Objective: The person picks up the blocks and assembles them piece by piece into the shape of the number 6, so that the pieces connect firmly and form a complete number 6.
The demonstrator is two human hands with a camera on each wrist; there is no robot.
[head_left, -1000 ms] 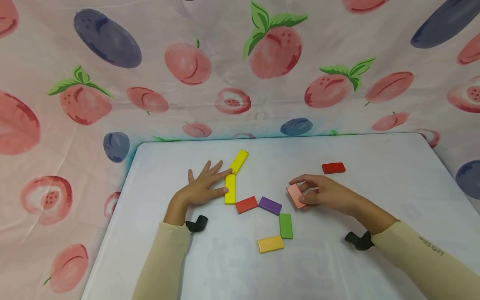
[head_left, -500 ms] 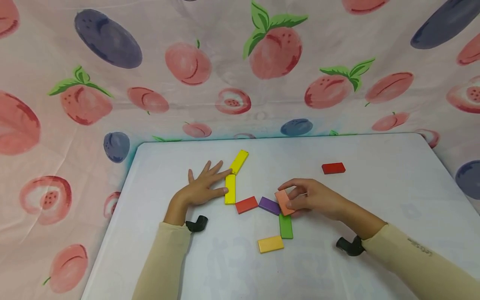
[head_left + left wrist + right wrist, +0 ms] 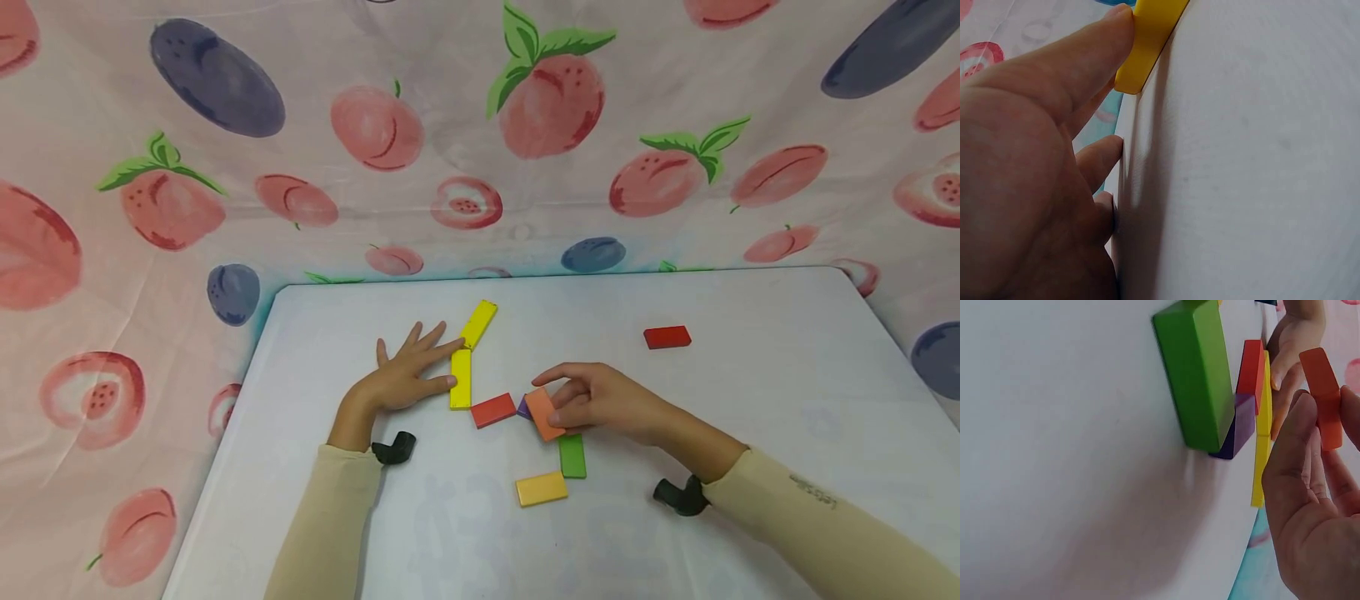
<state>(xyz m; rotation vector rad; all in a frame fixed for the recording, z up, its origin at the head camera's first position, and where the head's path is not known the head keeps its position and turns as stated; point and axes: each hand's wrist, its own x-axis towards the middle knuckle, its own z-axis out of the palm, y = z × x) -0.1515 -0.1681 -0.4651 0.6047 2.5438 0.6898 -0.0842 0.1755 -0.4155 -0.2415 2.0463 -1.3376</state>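
My left hand (image 3: 405, 375) lies with fingers spread at the left of two yellow blocks (image 3: 461, 380) set end to end at an angle. Its thumb presses against the near one's side, also seen in the left wrist view (image 3: 1150, 47), and its index fingertip meets the joint between them. My right hand (image 3: 607, 404) pinches an orange block (image 3: 543, 414) between thumb and fingers. In the right wrist view the orange block (image 3: 1324, 403) hangs above the table. From the head it overlaps most of a purple block (image 3: 523, 407). A red block (image 3: 493, 411) bridges purple and yellow.
A green block (image 3: 572, 457) continues the bent line after the purple one, with an amber block (image 3: 542, 489) at its near end. Another red block (image 3: 667, 337) lies apart at the right of the white table (image 3: 795, 350). A fruit-patterned cloth (image 3: 525, 192) hangs behind.
My right hand has carried the orange block leftward, from right of the line to over the purple block. The left hand and the blocks on the table have stayed put.
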